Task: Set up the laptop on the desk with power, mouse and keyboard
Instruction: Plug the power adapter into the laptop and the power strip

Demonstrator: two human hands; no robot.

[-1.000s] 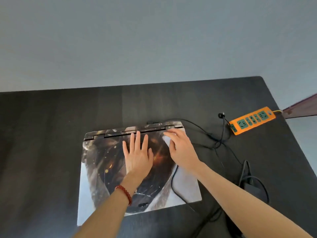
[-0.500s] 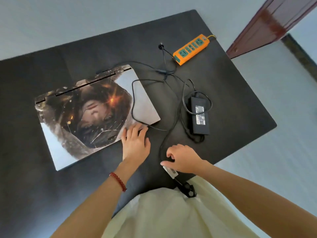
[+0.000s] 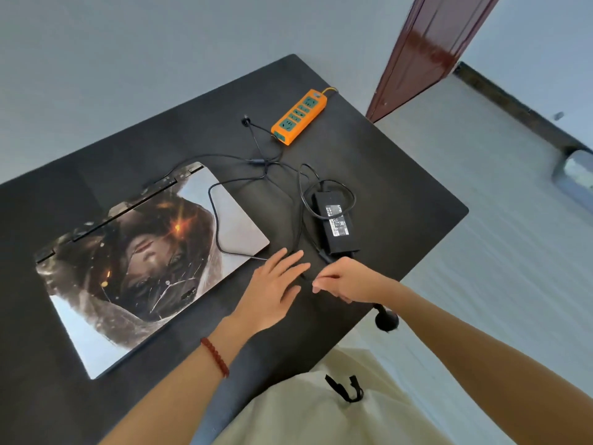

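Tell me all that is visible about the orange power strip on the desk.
The power strip is a long orange bar, plastic by its look, with a row of green sockets on its upper face. It lies flat near the far edge of the black desk, set at a slant. All sockets that show look empty. A yellow cord leaves its far end. A thin black cable passes close by its near end; neither hand touches it.

A reddish-brown door (image 3: 430, 49) stands beyond the far corner of the dark surface (image 3: 385, 162), above pale flooring (image 3: 497, 252).

cord (image 3: 301, 216) partly under right hand (image 3: 348, 282)
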